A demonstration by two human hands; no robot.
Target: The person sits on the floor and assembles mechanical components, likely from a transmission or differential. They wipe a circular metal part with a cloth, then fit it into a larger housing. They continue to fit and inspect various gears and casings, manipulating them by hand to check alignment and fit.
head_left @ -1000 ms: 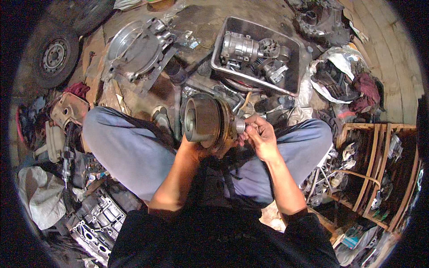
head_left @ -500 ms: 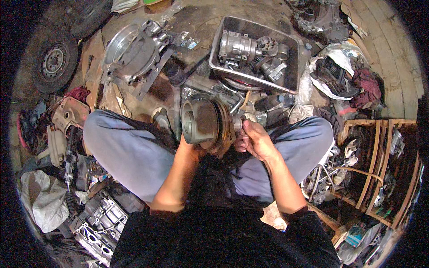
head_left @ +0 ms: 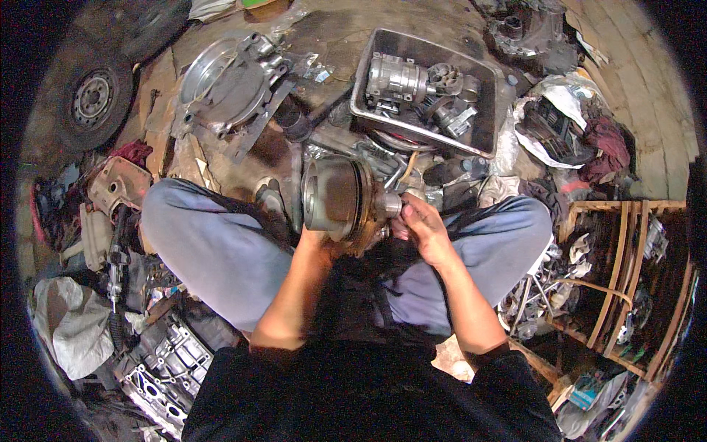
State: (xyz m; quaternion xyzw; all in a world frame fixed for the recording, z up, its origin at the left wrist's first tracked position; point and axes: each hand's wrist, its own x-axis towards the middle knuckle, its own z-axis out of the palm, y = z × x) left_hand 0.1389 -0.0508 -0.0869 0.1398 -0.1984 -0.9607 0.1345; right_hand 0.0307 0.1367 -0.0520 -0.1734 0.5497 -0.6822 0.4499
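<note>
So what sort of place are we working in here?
Most likely a cluttered auto-parts repair workshop, worked on the floor. A wheel with tyre lies at the upper left, a metal tray holds compressor-like parts, and both hands grip a round metal pulley assembly.

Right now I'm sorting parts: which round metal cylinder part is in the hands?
The dark drum-shaped part between the knees, gripped by both hands; the silvery one lies in the grey tray.

Grey metal tray [head_left: 492, 134] of engine parts — wheel [head_left: 94, 99], wooden crate [head_left: 626, 280].
</note>
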